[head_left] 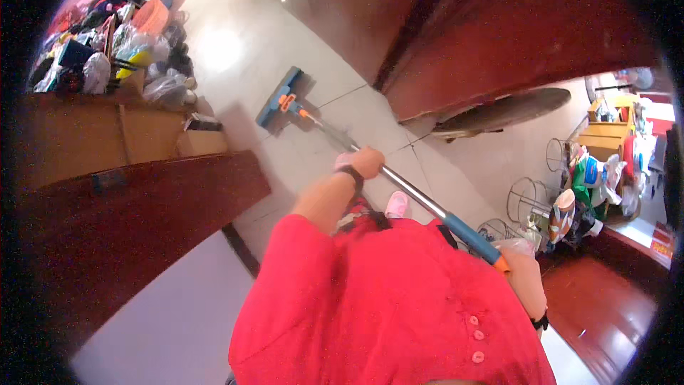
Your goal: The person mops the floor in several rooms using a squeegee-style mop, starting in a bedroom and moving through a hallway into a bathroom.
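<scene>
A mop lies slantwise across the view, with a flat blue head (279, 97) resting on the pale tiled floor and an orange joint behind it. Its silver pole (417, 194) runs back toward me and ends in a blue grip (474, 235) with an orange tip. My left hand (367, 162) is closed around the pole about midway. Near the grip's end, by my right side, is my right hand (514, 251), closed on the grip, its fingers partly hidden.
A dark red wooden door (527, 36) stands ahead on the right. Piled bags and goods (142, 43) crowd the far left above a brown cabinet (78, 135). Wire racks (524, 199) and bagged items (602, 178) stand at the right. My pink shoe (397, 204) is on the floor.
</scene>
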The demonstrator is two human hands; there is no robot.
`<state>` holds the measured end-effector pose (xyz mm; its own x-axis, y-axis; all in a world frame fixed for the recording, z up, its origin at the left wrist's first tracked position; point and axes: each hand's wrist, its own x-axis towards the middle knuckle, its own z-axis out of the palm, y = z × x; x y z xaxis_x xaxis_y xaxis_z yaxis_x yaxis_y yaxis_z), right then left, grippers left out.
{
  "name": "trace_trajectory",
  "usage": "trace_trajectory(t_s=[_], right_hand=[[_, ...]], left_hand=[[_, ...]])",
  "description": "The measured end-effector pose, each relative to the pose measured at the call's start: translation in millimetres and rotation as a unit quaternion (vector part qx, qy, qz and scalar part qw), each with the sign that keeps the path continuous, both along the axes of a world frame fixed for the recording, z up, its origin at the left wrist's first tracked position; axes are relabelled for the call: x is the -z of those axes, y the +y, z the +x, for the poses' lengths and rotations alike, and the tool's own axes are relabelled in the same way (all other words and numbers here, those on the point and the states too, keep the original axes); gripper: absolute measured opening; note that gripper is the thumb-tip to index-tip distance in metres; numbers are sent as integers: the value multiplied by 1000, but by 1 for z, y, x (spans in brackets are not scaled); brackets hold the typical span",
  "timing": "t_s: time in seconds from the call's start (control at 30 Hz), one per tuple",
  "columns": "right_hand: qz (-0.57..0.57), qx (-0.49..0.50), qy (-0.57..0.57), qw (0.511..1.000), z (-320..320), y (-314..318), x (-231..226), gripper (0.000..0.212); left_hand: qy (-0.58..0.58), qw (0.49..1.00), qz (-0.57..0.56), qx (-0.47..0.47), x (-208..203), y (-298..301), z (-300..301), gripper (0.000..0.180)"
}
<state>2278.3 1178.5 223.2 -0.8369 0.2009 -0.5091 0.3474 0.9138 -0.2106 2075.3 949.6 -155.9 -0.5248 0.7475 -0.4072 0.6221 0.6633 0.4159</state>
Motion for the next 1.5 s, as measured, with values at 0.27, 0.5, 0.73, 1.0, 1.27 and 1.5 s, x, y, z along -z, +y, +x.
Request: trace_trajectory(t_s=[0.27,0.5,0.73,1.0,1.27,1.5], right_hand=[[92,81,66,990,129,86,-85,11],[83,34,183,979,170,135,-127,24],[91,-181,277,939,102,143,-168,28],[32,-137,280,950,98,143,-131,28],[-34,-3,263,964,79,94,-63,32],[-40,65,200,977,9,-12,48,31]], left_hand=[[-95,985,93,110,-80,129,131,14],[-68,965,186,173,-158,160,167,17],[-116,956,269,-11,-151,134,174,11],[-141,985,101,0,-196,92,164,11],[-119,992,48,14,-101,51,86,18],[-14,996,90,16,-17,-33,-66,14]])
